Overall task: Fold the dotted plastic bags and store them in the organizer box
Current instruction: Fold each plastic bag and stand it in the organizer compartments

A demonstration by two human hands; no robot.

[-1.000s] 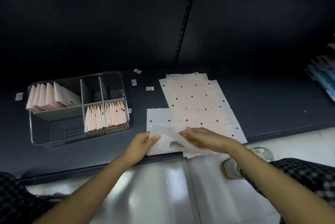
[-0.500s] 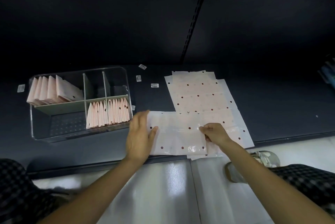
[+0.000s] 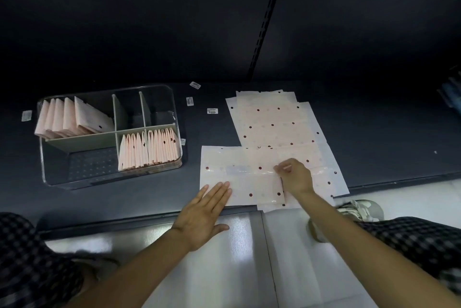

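the dotted bag (image 3: 239,178) lies flat on the dark shelf (image 3: 374,138), just right of the clear organizer box (image 3: 109,133). the left hand (image 3: 204,210) lies flat with straight fingers on the bag's near corner. the right hand (image 3: 295,176) pinches its right edge. i think the fold goes best if the flat hand presses while the edge is pulled over evenly. below the shelf is shiny white floor (image 3: 249,257).

The bag (image 3: 249,178) is thin, shiny plastic. The box (image 3: 109,178) is clear, smooth plastic. The shelf (image 3: 374,138) looks dull.
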